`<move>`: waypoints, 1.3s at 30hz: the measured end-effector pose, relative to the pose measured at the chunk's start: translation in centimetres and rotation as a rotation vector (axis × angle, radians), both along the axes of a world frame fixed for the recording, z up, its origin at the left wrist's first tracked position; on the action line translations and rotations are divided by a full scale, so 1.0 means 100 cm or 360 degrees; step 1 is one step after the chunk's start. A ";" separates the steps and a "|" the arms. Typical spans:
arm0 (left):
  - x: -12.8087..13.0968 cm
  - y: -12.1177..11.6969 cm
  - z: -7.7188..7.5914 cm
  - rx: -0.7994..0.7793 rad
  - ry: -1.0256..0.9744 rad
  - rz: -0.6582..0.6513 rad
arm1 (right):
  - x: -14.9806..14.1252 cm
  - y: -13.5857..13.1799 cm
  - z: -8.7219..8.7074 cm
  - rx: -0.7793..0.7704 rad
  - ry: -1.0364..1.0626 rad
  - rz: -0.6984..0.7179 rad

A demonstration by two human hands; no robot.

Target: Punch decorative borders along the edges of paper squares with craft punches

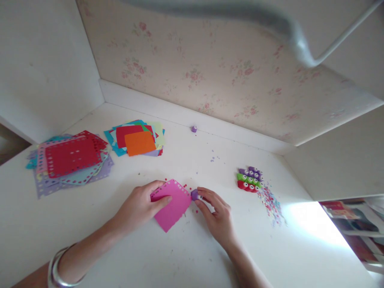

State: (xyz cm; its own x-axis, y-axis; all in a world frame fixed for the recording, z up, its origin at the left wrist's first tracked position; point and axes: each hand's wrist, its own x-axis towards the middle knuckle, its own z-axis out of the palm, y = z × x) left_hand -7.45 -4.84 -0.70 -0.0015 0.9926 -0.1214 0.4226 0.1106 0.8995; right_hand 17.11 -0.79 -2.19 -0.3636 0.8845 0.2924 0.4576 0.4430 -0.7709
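Observation:
A pink sheet of paper (172,206) with punched holes along its upper edges is pinched in my left hand (150,202), thumb on top. My right hand (217,212) grips a small purple craft punch (195,195) between thumb and fingers. The punch sits at the right corner of the pink sheet, touching it; whether the paper is inside its slot is hard to make out. Small red and pink paper bits lie around the sheet.
Punched sheets, a red one (73,156) uppermost, lie far left. An orange sheet (139,143) tops another coloured stack. One purple punch (194,129) stands near the wall. Several purple, green and red punches (250,179) sit right, beside scattered confetti (272,204).

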 end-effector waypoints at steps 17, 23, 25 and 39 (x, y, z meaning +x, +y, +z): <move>0.005 -0.005 -0.017 0.0171 0.0358 -0.0053 | 0.000 -0.002 -0.002 0.0173 -0.0189 0.0320; 0.011 -0.013 -0.020 0.0486 0.0532 0.0030 | 0.001 -0.001 -0.005 0.0204 -0.0237 0.0336; 0.013 -0.016 -0.015 0.0661 0.0706 0.0008 | 0.001 -0.001 -0.006 0.0207 -0.0237 0.0364; 0.025 -0.030 -0.020 0.0618 0.0947 -0.0489 | 0.003 -0.001 -0.009 0.0311 -0.0304 0.0367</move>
State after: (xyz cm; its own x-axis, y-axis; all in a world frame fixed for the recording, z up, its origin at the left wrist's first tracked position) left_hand -4.97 -7.82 -2.71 0.3250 0.9303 0.1703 0.8078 -0.3667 0.4615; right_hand 17.41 -0.89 -3.08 -0.6115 0.7070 0.3553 0.4563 0.6819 -0.5717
